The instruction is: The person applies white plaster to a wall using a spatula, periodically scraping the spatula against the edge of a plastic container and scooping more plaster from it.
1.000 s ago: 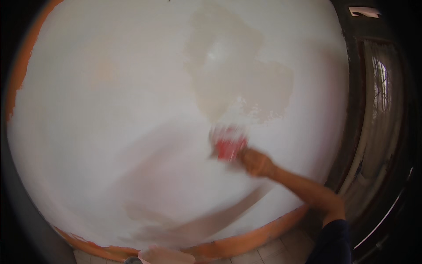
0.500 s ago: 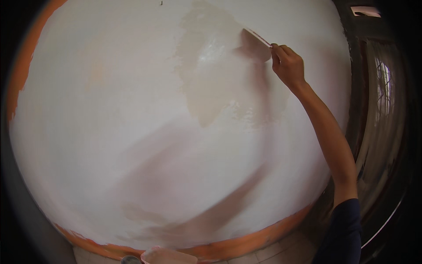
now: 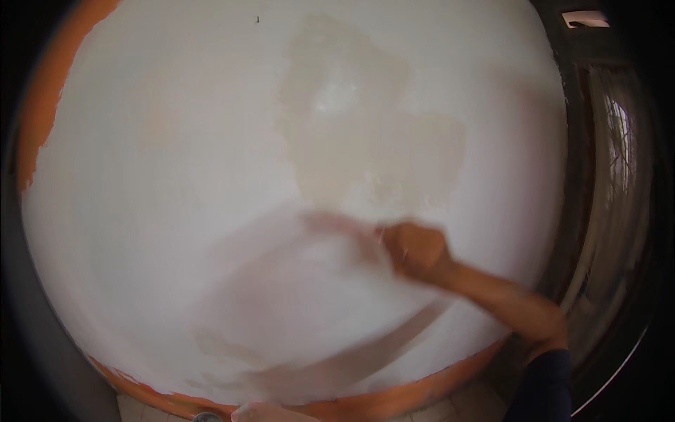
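My right hand (image 3: 418,250) is closed around the grip of a flat, wide-bladed tool (image 3: 341,224), which looks like a putty knife. Both are smeared by motion, so I cannot tell whether the blade touches the white wall (image 3: 176,246). They are just below a damp-looking beige patch (image 3: 422,151) that spreads over the upper middle of the wall. A glossy spot shows in the patch's upper part. My left hand is out of the picture. At the lower edge is part of a pale pinkish thing (image 3: 264,413), mostly cut off.
A round grey container (image 3: 207,417) shows beside the pinkish thing. Orange paint (image 3: 383,402) borders the wall's bottom and upper left. Pale floor tiles (image 3: 439,411) lie below. At the right hangs a curtain (image 3: 608,183) by a barred window. Shadows fall across the lower wall.
My right hand has swung down and left with the tool, from the patch's upper right to below it. The patch now reaches further right, with fewer streaky gaps at its lower edge.
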Demonstrator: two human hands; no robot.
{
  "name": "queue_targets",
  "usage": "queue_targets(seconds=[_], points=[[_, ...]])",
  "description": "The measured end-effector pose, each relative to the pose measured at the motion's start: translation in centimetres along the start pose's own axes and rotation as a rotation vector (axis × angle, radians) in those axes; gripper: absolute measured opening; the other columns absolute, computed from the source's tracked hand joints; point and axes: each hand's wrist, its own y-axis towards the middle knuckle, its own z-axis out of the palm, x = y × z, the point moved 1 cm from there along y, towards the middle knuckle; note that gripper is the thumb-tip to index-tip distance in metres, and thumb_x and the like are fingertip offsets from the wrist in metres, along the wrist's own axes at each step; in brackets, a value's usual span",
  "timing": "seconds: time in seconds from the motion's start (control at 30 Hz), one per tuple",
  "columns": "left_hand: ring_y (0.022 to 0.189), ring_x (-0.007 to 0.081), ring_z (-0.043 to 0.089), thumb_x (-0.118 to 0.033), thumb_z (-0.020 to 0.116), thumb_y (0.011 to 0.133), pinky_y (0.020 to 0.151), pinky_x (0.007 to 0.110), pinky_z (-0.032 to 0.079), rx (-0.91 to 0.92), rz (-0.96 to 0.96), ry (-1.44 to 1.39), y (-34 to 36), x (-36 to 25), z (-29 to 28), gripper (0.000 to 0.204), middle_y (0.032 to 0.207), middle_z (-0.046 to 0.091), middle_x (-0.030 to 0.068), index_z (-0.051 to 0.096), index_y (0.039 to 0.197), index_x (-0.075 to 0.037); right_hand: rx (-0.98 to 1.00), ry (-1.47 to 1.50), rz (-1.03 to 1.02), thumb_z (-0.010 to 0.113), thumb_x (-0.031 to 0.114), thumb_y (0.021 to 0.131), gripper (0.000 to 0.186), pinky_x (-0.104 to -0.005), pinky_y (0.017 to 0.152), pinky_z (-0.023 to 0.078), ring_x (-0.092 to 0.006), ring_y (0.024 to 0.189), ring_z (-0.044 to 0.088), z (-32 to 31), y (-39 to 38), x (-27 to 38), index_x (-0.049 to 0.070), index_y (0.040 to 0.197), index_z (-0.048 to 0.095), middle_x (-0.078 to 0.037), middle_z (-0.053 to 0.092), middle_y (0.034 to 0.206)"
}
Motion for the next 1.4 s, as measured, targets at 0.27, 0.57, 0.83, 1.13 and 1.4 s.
queue_targets(seconds=[0.27, 0.57, 0.83, 1.13, 1.4], points=[[0.135, 0.042, 0.034, -0.057, 0.051, 0.086, 0.106, 0.064, 0.03, -0.23, 0.055, -0.026, 6.2, -1.9, -2.9, 0.078, 0.148, 0.036, 0.0156, 0.03, 0.147, -0.013, -0.461, -0.227, 0.204, 0.065, 0.011, 0.084, 0.013, -0.0326, 0.06, 0.053, -0.0254, 0.066, 0.067, 5.7, 20.8, -14.4, 0.003, 0.093, 0.07, -0.013, 0.069, 0.083], [0.135, 0.0408, 0.033, -0.06, 0.052, 0.083, 0.107, 0.064, 0.029, -0.281, 0.046, -0.03, 11.8, -3.1, -7.5, 0.083, 0.148, 0.036, 0.0153, 0.029, 0.147, -0.013, -0.017, -0.336, -0.073, 0.062, 0.01, 0.07, 0.017, -0.0425, 0.056, 0.054, -0.0317, 0.079, 0.064, 20.0, 22.3, -9.9, 0.002, 0.085, 0.058, -0.015, 0.064, 0.083], [0.133, 0.0411, 0.036, -0.054, 0.059, 0.079, 0.107, 0.063, 0.03, -0.309, 0.062, -0.109, 13.4, -6.1, -2.4, 0.084, 0.147, 0.038, 0.0156, 0.031, 0.146, -0.012, -0.059, 0.208, -0.516, 0.063, 0.009, 0.072, 0.02, -0.0307, 0.064, 0.056, -0.0218, 0.074, 0.065, 18.4, 11.3, 11.2, -0.002, 0.088, 0.065, -0.012, 0.065, 0.084], [0.133, 0.0403, 0.036, -0.055, 0.058, 0.081, 0.105, 0.063, 0.032, -0.141, -0.022, -0.063, 15.7, -6.1, -3.0, 0.081, 0.146, 0.039, 0.0134, 0.032, 0.146, -0.014, -0.34, -0.581, 0.113, 0.062, 0.013, 0.084, 0.006, -0.0371, 0.052, 0.052, -0.0278, 0.058, 0.063, 10.3, 24.7, -20.4, 0.008, 0.085, 0.067, -0.008, 0.064, 0.072], [0.133, 0.0397, 0.036, -0.06, 0.055, 0.083, 0.105, 0.062, 0.032, -0.123, -0.029, -0.042, 15.1, -5.2, -3.3, 0.08, 0.145, 0.04, 0.012, 0.034, 0.145, -0.015, 0.012, -0.012, -0.282, 0.066, 0.015, 0.077, 0.035, -0.039, 0.081, 0.056, -0.029, 0.09, 0.067, 24.4, 7.4, 0.4, -0.004, 0.107, 0.063, -0.019, 0.065, 0.102]])
